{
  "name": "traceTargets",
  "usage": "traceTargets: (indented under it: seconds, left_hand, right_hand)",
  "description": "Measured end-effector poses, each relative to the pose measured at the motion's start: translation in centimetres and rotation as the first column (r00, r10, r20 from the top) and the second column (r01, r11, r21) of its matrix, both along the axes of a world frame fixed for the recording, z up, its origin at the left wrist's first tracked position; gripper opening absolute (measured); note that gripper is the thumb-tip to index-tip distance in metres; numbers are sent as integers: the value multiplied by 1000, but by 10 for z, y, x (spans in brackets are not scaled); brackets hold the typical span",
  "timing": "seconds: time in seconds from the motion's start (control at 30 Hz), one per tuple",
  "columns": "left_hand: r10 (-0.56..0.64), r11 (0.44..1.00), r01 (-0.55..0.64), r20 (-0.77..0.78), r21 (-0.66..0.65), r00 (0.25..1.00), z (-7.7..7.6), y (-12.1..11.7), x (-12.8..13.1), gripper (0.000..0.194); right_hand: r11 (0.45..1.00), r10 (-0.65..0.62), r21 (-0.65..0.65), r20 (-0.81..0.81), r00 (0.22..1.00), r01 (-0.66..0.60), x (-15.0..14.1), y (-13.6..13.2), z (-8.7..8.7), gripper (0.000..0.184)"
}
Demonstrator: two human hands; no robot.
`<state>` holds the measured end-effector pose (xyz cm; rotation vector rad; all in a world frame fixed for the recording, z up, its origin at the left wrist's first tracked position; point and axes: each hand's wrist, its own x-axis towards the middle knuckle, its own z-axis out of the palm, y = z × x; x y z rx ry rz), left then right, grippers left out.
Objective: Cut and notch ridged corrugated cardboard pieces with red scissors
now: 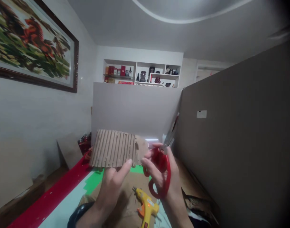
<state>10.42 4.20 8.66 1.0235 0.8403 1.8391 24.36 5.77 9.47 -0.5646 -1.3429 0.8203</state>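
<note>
A piece of corrugated cardboard [116,148] with exposed ridges is held up in front of me. My left hand [114,179] grips its lower edge, thumb on the ridged face and the other fingers hidden behind. My right hand [165,177] has red-handled scissors [168,171] hooked in it, blades pointing up and away from the cardboard. The thumb and fingertips of that same hand reach the cardboard's smooth right end. Below the hands, a yellow hot glue gun [146,204] lies with its nozzle toward the upper left.
Brown cardboard [128,186] lies on the table beside a green patch [94,182]. A red strip [52,194] runs along the table's left side. Grey panels [137,107] stand ahead and at the right. Behind them are shelves [151,65] with ornaments. A framed horse painting [38,41] hangs at left.
</note>
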Motion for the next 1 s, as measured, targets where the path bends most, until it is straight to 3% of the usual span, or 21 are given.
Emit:
traceTargets:
  seconds: [0.13,0.3,0.43,0.57,0.67,0.8,0.87,1.0]
  left_hand:
    - [46,999,-40,-237,28,970,-9,-3,3,11]
    - [85,995,-66,-319,69,944,-16,-3,6,18]
    - [72,992,-43,-245,119,967,-12,-5,15,32]
    - [-22,986,48,-163,157,986,-9,-7,20,41]
    - [-60,990,76,-138,116,989,-9,-7,15,36]
    - [-41,998,35,-110,-55,993,-7,-9,3,13]
    - [-32,994,25,-65,-104,997,-4,-9,0,13]
    - [-31,997,37,79,-74,996,2,-9,4,21]
  right_hand:
    - [981,-193,20,1,981,193,-5,0,-3,41]
    - [982,-190,0,21,982,190,-5,-2,4,35]
    - [987,-161,-10,20,987,161,-2,-1,7,34]
    - [989,-146,-17,31,989,146,-1,-1,5,33]
    - [985,-168,-28,48,985,169,-6,-4,4,32]
    - [992,-118,-32,91,989,122,-12,-13,6,33]
    - [996,-71,-39,92,993,75,-12,-15,6,33]
    - [999,-10,-46,61,998,13,-11,-13,7,33]
